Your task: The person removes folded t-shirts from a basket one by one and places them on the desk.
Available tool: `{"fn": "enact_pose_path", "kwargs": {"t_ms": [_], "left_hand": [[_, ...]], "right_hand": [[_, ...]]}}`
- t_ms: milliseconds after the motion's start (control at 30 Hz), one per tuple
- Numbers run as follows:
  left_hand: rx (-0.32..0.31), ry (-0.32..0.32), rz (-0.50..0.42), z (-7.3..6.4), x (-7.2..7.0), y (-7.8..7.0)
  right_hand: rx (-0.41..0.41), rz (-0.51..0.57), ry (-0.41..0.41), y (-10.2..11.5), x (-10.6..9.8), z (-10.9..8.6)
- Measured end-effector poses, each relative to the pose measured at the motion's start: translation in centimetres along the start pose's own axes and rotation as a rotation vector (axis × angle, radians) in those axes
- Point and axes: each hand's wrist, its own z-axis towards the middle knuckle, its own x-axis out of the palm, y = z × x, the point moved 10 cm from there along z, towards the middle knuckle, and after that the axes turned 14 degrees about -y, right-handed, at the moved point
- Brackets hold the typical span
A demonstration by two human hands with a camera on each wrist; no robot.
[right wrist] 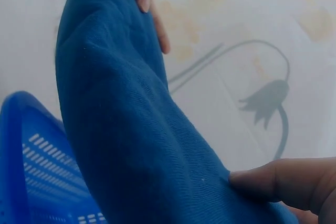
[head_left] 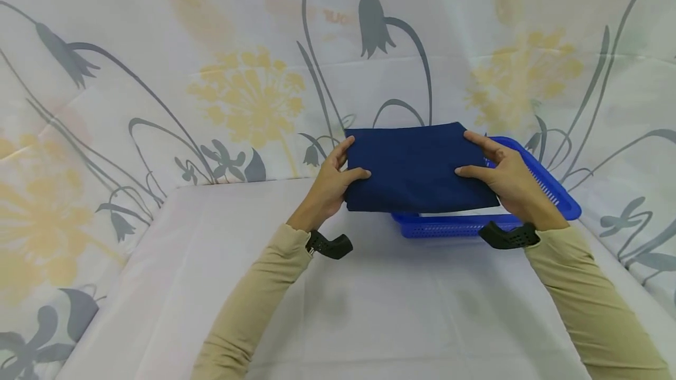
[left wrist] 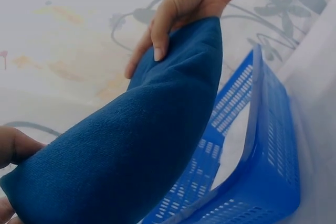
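Note:
A folded dark blue cloth [head_left: 417, 166] is held up in the air between both hands, in front of and above a blue plastic basket [head_left: 449, 227]. The left hand [head_left: 334, 183] pinches its left edge, thumb on the near face and fingers behind. At the opposite edge the right hand [head_left: 509, 177] grips it the same way. Both wrist views show the cloth [left wrist: 142, 124] bending lengthwise between the hands. In the right wrist view the right thumb [right wrist: 283, 182] presses on the cloth [right wrist: 131, 114]. Much of the basket is hidden behind the cloth.
The basket has slotted walls [left wrist: 278, 135] and stands toward the back right of a white-covered table [head_left: 369, 321]. Behind the table hangs a floral-patterned curtain [head_left: 253, 28]. Each wrist wears a black band [head_left: 330, 245].

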Motion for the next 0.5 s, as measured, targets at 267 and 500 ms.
{"fn": "enact_pose_path", "kwargs": {"t_ms": [267, 500], "left_hand": [[0.018, -0.008, 0.010, -0.8, -2.4, -0.8], [0.023, -0.023, 0.012, -1.5, -4.6, -1.3]], "right_hand": [[-0.047, -0.036, 0.010, 0.9, 2.3, -0.4], [-0.073, -0.024, 0.021, 1.2, 4.4, -0.5]]}}
